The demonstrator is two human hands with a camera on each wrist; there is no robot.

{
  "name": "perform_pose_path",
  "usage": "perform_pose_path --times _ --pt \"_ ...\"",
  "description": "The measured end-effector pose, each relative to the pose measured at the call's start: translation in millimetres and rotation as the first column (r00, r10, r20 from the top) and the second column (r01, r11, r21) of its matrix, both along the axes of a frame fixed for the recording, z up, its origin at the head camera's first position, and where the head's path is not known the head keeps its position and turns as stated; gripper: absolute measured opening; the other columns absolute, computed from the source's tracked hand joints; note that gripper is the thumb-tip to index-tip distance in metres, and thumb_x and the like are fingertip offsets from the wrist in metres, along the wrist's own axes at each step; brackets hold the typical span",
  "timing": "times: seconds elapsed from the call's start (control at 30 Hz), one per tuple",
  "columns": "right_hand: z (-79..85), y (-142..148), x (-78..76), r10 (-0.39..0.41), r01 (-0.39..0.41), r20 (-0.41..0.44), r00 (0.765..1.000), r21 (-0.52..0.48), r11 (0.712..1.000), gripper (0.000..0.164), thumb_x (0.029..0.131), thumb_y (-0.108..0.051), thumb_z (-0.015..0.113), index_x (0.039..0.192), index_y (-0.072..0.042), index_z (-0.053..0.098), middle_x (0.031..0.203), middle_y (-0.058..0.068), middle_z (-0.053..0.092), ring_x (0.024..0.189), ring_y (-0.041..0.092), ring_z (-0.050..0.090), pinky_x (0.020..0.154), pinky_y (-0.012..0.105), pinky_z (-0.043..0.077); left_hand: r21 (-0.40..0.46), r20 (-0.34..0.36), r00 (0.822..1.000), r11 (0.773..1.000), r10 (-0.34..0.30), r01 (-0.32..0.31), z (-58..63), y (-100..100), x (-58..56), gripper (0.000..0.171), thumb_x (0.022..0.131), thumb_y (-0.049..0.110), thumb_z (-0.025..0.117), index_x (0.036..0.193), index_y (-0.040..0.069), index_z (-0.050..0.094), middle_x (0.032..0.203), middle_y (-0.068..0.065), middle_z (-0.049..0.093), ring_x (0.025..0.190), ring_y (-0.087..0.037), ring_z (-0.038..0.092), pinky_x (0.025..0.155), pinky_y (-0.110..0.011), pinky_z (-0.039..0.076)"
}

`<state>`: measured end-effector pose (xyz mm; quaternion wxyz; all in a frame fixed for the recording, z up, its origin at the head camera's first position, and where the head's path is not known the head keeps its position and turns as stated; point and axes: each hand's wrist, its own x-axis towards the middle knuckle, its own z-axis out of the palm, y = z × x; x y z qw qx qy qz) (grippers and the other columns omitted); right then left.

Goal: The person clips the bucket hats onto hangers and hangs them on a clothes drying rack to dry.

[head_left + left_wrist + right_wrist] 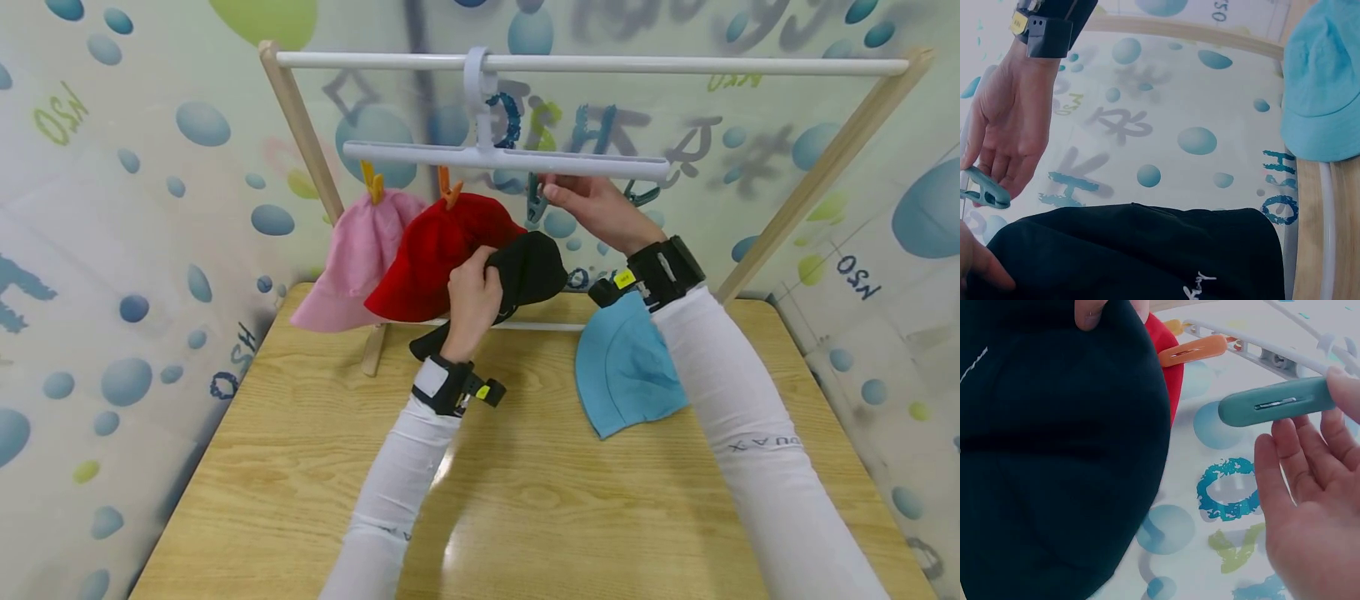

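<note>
My left hand (474, 292) grips a black hat (534, 268) by its gathered fabric, below the white hanger (420, 155). In the left wrist view the black hat (1135, 250) spreads wide, with small white writing on it. Under the hanger's bar, my right hand (600, 208) pinches the end of a teal clip (535, 202) between thumb and fingers. Seen from the right wrist, the teal clip (1279, 403) has nothing between its far tips and the black hat. A pink hat (358, 258) hangs from a yellow clip (373, 185), and a red hat (427, 271) from an orange clip (450, 193).
The hanger hooks over the white rod (675, 65) of a rack with wooden posts (825, 175). Another dark green clip (642, 196) hangs at its right end. A light blue hat (628, 367) lies on the wooden table (300, 500), partly behind my right forearm.
</note>
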<state>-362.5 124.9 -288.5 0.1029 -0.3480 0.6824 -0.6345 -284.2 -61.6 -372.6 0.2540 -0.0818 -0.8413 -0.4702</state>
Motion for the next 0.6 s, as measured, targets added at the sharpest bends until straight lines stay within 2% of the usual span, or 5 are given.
perform_pose_path --times 0.1,0.2,0.33,0.6 --pt "0.1 -0.2 1.3 -0.005 0.004 0.037 0.999 0.014 1.000 0.038 0.093 -0.006 0.049 0.129 0.000 0.040 0.127 0.016 0.043 0.117 0.027 0.037 0.110 0.044 0.026 0.008 -0.004 1.000 1.000 0.000 0.000 1.5 0.4 0.0 0.023 0.089 0.001 0.042 0.098 0.000 0.063 0.089 -0.018 0.069 0.069 -0.028 0.056 0.065 -0.043 0.050" --pt "-0.3 -0.2 1.3 0.007 -0.007 0.058 0.998 0.000 1.000 0.044 0.094 -0.005 0.047 0.137 -0.002 0.036 0.137 0.018 0.039 0.124 0.027 0.035 0.112 0.045 0.022 0.022 -0.013 1.000 1.000 -0.001 0.002 3.9 0.9 0.3 0.023 0.089 0.001 0.042 0.099 0.000 0.062 0.088 -0.018 0.068 0.069 -0.028 0.055 0.065 -0.042 0.050" --pt "-0.4 -1.9 0.7 0.005 -0.003 0.055 0.998 -0.034 0.999 0.041 0.094 -0.006 0.048 0.134 -0.001 0.041 0.132 0.016 0.046 0.126 0.026 0.035 0.113 0.041 0.021 0.041 -0.028 1.000 0.999 -0.009 0.010 7.5 2.0 -0.4 0.023 0.089 0.000 0.041 0.099 0.000 0.062 0.084 -0.018 0.067 0.067 -0.027 0.054 0.061 -0.041 0.049" --pt "-2.8 -9.2 1.8 -0.091 0.094 0.044 0.995 -0.053 0.994 0.033 0.092 -0.014 0.054 0.123 -0.003 0.053 0.122 0.017 0.053 0.117 0.024 0.042 0.108 0.039 0.027 0.065 -0.039 0.999 0.998 -0.025 0.027 12.0 5.9 -0.5 0.023 0.089 -0.001 0.041 0.098 -0.001 0.062 0.083 -0.018 0.067 0.066 -0.026 0.055 0.061 -0.040 0.050"
